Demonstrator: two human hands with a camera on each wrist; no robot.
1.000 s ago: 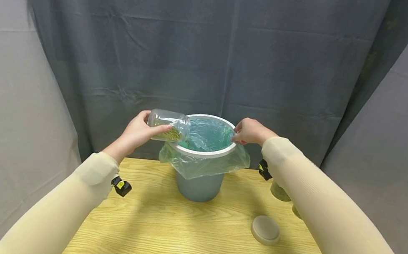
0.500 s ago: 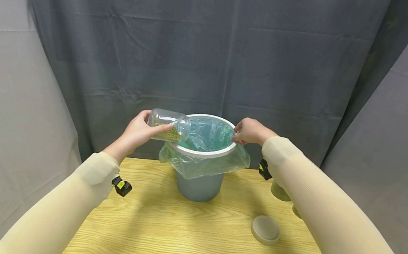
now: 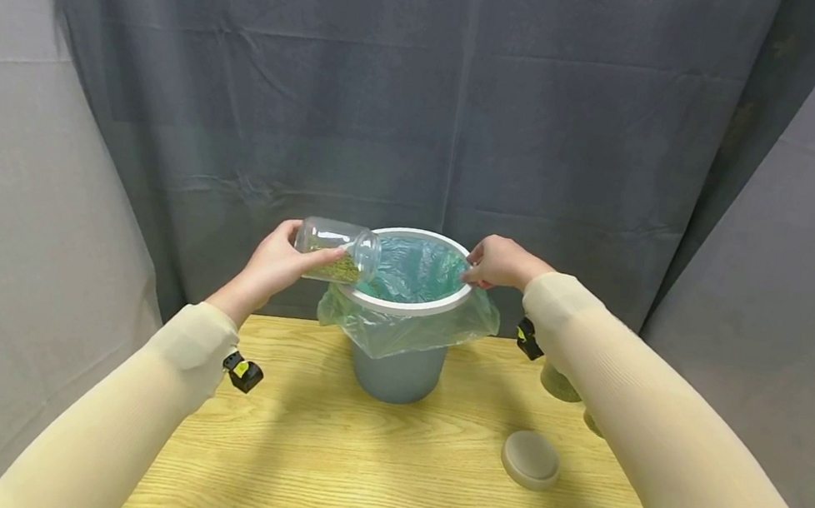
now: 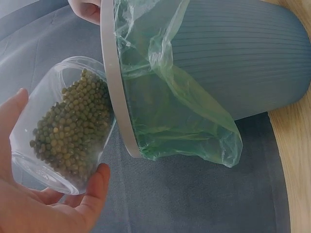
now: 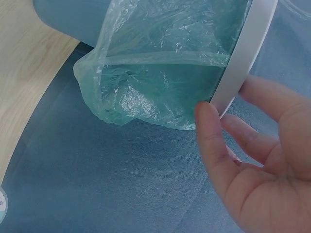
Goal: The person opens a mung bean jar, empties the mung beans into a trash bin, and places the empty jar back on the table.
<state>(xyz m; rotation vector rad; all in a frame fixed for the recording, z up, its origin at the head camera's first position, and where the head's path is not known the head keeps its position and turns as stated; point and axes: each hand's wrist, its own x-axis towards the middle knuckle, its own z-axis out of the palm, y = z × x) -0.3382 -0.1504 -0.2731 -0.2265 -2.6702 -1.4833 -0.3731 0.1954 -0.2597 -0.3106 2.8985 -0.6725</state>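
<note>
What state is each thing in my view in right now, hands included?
Bin: upright on the table, lined.
Green bag: inside the bin, its edge folded out over the rim.
Jar: on its side, mouth at the bin's rim.
Green beans: heaped inside the jar.
Left hand: grips the jar.
Right hand: pinches the bin's rim.
Round lid: flat on the table.

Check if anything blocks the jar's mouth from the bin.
Nothing visible does. The left hand holds the jar on its side at the bin, mouth toward its opening. The right hand pinches the rim on the opposite side, away from the mouth.
</note>
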